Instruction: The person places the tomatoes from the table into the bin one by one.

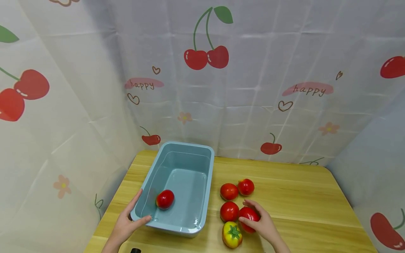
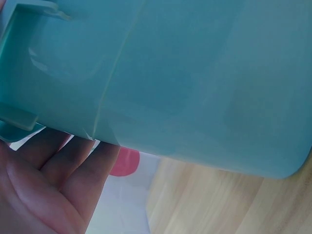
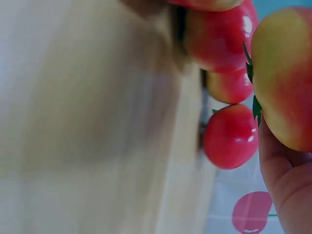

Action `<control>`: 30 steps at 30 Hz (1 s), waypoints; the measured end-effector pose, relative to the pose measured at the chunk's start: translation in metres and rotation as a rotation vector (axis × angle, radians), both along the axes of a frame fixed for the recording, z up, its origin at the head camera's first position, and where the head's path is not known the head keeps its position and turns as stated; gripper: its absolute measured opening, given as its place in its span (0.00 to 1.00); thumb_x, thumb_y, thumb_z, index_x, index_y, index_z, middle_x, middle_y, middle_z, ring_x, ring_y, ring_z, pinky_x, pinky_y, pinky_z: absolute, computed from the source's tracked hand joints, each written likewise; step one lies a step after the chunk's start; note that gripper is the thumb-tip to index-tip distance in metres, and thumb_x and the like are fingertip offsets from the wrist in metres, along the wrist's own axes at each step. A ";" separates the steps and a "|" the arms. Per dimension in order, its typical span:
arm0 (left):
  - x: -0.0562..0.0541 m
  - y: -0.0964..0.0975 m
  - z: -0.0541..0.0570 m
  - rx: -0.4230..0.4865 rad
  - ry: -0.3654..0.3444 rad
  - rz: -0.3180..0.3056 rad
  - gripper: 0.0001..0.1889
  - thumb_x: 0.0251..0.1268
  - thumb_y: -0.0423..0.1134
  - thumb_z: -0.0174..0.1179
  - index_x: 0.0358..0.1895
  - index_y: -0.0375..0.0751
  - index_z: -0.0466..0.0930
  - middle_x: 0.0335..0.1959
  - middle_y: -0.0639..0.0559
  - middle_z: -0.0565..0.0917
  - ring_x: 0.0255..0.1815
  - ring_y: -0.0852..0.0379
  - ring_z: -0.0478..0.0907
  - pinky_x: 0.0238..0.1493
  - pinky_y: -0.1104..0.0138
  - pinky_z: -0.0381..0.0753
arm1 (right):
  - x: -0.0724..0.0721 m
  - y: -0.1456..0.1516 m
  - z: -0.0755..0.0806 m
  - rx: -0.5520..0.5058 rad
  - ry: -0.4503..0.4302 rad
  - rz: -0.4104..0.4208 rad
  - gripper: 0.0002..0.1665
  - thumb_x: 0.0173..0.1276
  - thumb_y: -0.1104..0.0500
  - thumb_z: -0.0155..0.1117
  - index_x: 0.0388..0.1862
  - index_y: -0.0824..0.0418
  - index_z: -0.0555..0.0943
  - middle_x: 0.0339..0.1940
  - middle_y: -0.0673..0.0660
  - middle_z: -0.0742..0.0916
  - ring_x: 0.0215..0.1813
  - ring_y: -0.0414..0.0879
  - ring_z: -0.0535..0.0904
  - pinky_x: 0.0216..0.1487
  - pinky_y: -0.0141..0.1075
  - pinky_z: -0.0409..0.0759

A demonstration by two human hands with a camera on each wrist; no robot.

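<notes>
My left hand [image 1: 124, 223] grips the near left corner of a light blue plastic bin [image 1: 207, 182], thumb over the rim. In the left wrist view its fingers [image 2: 90, 168] go behind the bin's outer side. One red tomato [image 1: 165, 199] lies inside the bin. To the right of the bin, my right hand [image 1: 265, 225] holds a red tomato [image 1: 248, 213] between thumb and fingers; the right wrist view shows its yellowish side and green leaves. Beside it are a red tomato [image 1: 229, 211] and a yellow tomato [image 1: 232, 236] with a green star-shaped top.
Two more red tomatoes, one on the left [image 1: 229, 192] and one on the right [image 1: 245, 187], lie farther back on the wooden table [image 1: 303, 200]. A curtain [image 1: 237, 123] printed with cherries hangs around the table. A small black object [image 1: 136, 250] shows at the bottom edge.
</notes>
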State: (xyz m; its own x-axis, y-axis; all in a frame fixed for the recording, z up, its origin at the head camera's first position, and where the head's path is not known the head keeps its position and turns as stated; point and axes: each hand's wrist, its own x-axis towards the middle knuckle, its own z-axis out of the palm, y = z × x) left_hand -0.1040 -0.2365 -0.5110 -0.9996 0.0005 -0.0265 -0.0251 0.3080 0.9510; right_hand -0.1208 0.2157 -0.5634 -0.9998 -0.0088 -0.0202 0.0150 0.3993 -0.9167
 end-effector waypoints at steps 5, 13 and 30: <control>0.000 0.000 0.000 -0.002 0.003 0.000 0.45 0.52 0.37 0.70 0.73 0.55 0.55 0.72 0.39 0.55 0.64 0.34 0.61 0.48 0.58 0.78 | -0.006 -0.002 0.013 -0.041 0.021 0.027 0.39 0.50 0.56 0.76 0.62 0.55 0.73 0.54 0.55 0.81 0.56 0.52 0.75 0.50 0.37 0.76; -0.001 0.001 0.000 -0.008 -0.006 0.006 0.45 0.53 0.38 0.69 0.73 0.55 0.55 0.72 0.38 0.55 0.64 0.33 0.61 0.49 0.56 0.78 | -0.020 -0.009 0.035 -0.075 0.072 0.082 0.38 0.51 0.53 0.76 0.61 0.51 0.73 0.54 0.55 0.81 0.56 0.51 0.73 0.50 0.36 0.76; 0.001 0.001 0.002 -0.023 -0.036 0.018 0.45 0.53 0.40 0.69 0.73 0.56 0.54 0.72 0.38 0.55 0.65 0.33 0.60 0.50 0.54 0.76 | -0.041 -0.047 0.086 -0.156 0.149 0.170 0.36 0.53 0.57 0.75 0.62 0.53 0.73 0.56 0.54 0.80 0.56 0.54 0.73 0.46 0.38 0.79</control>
State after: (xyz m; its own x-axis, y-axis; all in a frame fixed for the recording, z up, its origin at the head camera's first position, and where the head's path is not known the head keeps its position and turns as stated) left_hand -0.1035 -0.2352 -0.5088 -0.9979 -0.0180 -0.0619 -0.0644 0.3294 0.9420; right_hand -0.1617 0.1689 -0.4777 -0.9756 -0.1678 0.1414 -0.1793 0.2387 -0.9544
